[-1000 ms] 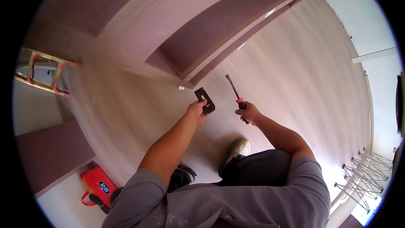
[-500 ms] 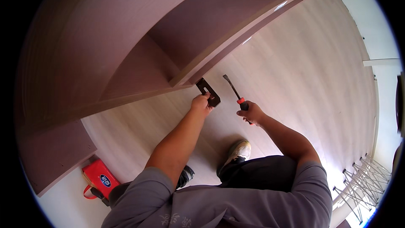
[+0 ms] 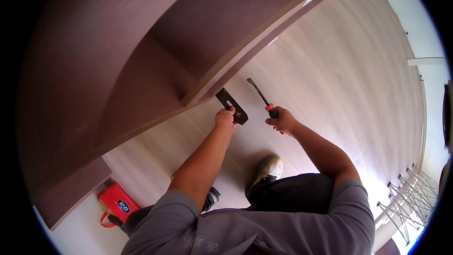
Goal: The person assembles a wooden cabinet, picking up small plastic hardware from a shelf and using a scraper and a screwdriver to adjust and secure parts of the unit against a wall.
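Note:
My left hand (image 3: 225,119) is closed round the near end of a dark slotted plate (image 3: 227,98). The plate's far end reaches the bottom edge of the brown wooden cabinet (image 3: 200,98); whether it goes underneath, I cannot tell. In my right hand (image 3: 284,121) is a flat-bladed screwdriver (image 3: 262,95) with a red and black handle. Its shaft slants up and left over the floor, and its tip is apart from both the plate and the cabinet.
Brown panels of the cabinet fill the upper left. A red box or bag (image 3: 115,203) sits at the lower left beside a low brown board (image 3: 78,192). Thin metal racks (image 3: 410,198) stand at the lower right. My light shoe (image 3: 270,167) rests on the wood-look floor (image 3: 349,89).
The view has shifted slightly, so the cabinet edge lies further left and the red box lower right. Both hands keep their holds, the screwdriver still raised.

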Motion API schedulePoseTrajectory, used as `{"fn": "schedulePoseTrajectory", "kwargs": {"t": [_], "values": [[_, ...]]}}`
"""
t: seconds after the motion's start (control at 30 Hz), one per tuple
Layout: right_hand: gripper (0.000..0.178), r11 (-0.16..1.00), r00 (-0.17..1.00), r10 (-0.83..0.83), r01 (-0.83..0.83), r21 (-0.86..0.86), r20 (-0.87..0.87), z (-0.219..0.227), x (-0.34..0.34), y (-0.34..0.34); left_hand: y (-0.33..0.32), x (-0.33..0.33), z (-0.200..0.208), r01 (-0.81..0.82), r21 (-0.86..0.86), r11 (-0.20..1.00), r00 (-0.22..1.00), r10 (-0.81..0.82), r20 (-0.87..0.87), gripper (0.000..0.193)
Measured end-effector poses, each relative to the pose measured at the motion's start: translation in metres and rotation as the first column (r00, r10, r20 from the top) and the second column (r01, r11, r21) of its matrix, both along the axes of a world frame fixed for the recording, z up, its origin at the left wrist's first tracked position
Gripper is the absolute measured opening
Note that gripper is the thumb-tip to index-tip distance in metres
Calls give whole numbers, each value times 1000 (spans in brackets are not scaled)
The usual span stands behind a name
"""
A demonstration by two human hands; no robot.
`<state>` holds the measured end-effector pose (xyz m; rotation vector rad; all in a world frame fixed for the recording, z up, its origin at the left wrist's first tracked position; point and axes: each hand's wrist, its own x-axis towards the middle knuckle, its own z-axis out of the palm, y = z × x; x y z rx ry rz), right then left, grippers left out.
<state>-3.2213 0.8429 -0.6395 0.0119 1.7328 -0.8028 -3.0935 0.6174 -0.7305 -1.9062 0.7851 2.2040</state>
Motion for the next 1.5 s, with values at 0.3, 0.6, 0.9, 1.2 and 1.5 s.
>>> {"fn": "schedulePoseTrajectory", "kwargs": {"t": [0.3, 0.6, 0.9, 1.2, 1.5], "values": [[28, 976, 970, 202, -211, -55, -137, -1, -18, -3, 7, -4, -1, 107, -83, 991, 994, -106, 17, 6], [46, 999, 981, -19, 27, -39, 193, 54, -29, -69, 13, -6, -3, 170, -139, 976, 985, -162, 67, 8], [41, 995, 979, -79, 87, -38, 186, 21, -10, -70, -66, 58, 24, 445, 7, 896, 881, -436, -186, 13], [41, 985, 997, 72, -66, 161, -30, 35, -18, -89, -222, 127, 83, 814, -374, 445, 498, -866, 52, 30], [33, 967, 985, -115, 141, 213, -128, 45, -1, -80, -285, 50, 52, 665, -649, 369, 562, -820, 110, 33]]}}
